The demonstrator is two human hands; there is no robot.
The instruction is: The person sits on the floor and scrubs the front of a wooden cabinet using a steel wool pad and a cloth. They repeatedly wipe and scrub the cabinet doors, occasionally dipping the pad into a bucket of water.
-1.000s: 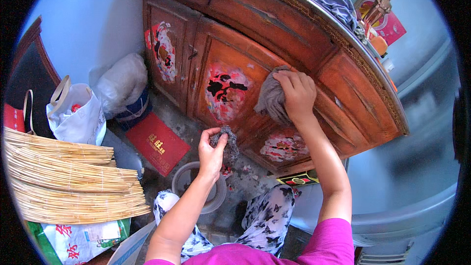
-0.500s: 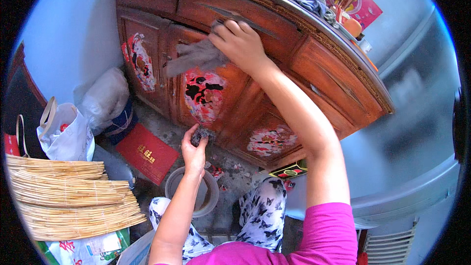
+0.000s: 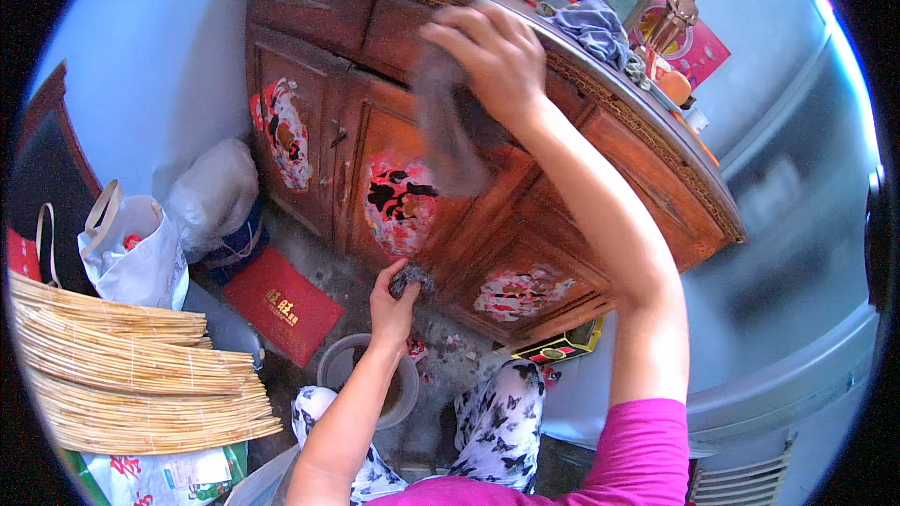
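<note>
At upper centre, a blurred grey rag is held in the right hand before the wooden cabinet; just below centre, a grey scouring pad is pinched in the left hand.

We wore a plain magenta fabric top, its short right sleeve ending above the elbow. Loose white fabric trousers carried black butterfly print.

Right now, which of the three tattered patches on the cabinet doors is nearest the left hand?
The middle patch, just above the left hand in view; the left patch and right patch sit farther away.
</note>
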